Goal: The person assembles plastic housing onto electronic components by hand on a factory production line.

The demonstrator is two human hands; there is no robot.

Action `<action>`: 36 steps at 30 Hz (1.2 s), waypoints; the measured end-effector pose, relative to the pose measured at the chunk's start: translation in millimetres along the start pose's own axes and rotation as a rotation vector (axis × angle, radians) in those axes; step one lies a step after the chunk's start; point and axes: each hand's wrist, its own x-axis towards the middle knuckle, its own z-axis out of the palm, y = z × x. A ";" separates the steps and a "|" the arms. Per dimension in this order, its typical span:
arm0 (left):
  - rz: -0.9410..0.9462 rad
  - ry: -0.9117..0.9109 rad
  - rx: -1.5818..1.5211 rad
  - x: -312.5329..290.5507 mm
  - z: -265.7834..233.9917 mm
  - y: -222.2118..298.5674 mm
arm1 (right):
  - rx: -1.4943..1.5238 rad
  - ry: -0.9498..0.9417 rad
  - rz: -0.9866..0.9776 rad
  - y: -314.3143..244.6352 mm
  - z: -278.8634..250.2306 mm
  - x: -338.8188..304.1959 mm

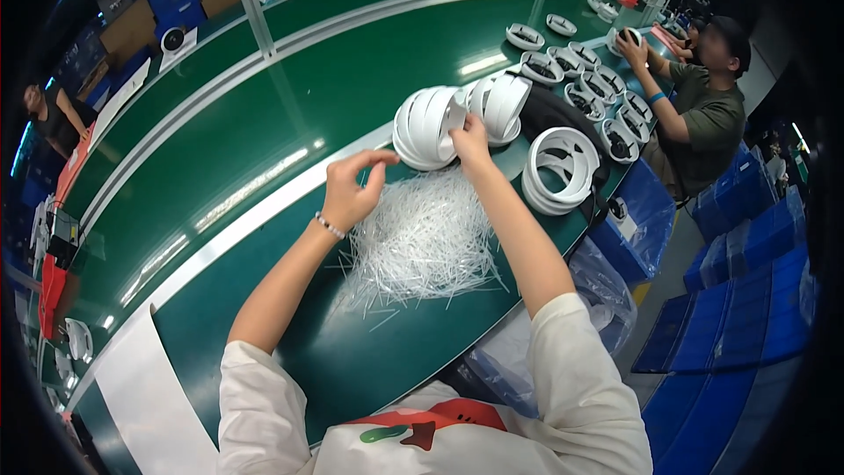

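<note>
My right hand point(470, 136) reaches forward and grips the edge of a stack of white round plastic shells point(425, 127) lying on its side on the green bench. A second such stack point(503, 104) leans just behind it. My left hand point(352, 186) hovers above a heap of thin white plastic strips point(424, 237), thumb and fingers pinched together; whether a strip is between them is too small to tell. A third stack of white rings point(559, 169) stands upright to the right of my right forearm.
The green bench point(264, 149) curves away with a pale stripe along it. Several white round housings point(585, 79) lie in rows further along, where another person point(703, 97) handles one. Blue crates point(747, 299) stand on the floor at right. A white sheet point(149, 396) lies near left.
</note>
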 end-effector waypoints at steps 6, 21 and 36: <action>-0.070 0.089 0.135 -55.2 -51.8 4.1 | 0.425 -0.105 -0.150 -94.8 -32.5 -162.8; -0.166 -0.117 0.194 -156.1 -100.6 68.1 | -0.853 -0.148 0.225 106.4 -220.7 -365.4; -0.253 -0.225 0.332 -168.5 -106.6 74.4 | -1.421 -0.327 0.437 199.1 -251.9 -396.4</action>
